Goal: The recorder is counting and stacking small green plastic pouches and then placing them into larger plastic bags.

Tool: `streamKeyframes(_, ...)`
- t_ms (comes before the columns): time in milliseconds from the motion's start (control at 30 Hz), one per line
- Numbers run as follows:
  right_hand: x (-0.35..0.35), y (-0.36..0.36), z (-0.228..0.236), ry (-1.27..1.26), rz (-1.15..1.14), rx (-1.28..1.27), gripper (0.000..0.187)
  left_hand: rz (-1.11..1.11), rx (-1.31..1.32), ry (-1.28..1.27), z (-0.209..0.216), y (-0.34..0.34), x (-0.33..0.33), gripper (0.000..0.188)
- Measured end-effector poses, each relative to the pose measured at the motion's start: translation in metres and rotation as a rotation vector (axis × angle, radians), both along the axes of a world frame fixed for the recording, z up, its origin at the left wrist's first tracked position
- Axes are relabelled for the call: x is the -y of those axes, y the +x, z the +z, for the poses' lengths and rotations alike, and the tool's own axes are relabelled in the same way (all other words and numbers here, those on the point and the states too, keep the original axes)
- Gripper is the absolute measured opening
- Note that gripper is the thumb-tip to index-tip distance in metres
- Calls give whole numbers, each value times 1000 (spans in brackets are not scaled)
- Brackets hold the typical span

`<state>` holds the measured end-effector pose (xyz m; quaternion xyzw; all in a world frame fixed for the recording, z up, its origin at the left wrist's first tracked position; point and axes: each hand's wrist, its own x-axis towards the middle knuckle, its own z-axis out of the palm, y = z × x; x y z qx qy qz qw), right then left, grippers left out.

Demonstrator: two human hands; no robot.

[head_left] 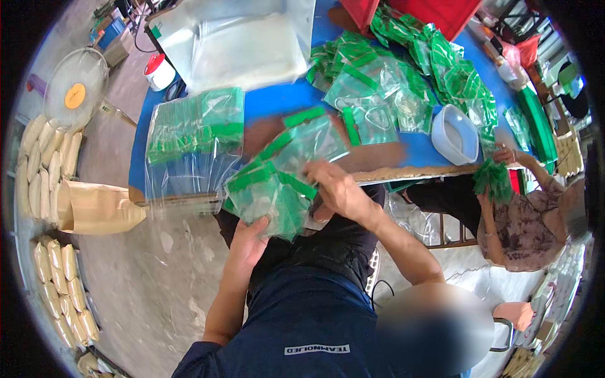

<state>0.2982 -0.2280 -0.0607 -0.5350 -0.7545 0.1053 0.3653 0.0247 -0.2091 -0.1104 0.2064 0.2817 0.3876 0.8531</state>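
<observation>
My left hand is closed on the lower edge of a fanned bunch of clear plastic packets with green header strips, held over my lap at the table's front edge. My right hand has its fingers bent together at the right side of that bunch; what lies between its fingertips is hidden. Just beyond, more clear packets with green strips overlap the bunch. To their right another single packet lies flat on the table.
Stacked green-and-clear bags overhang the blue table's left front edge. A heap of green packets spills from a red bin. A white plastic tub stands at the right. Another person holds green packets there. A fan stands left.
</observation>
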Motion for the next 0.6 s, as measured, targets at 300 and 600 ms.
streamKeyframes(300,-2,-2,9,18,75,64,37,38,50,-171,-3,25,4,51)
streamKeyframes(600,-81,40,2,144,-421,435,45,19,23,-100,-4,18,0,56)
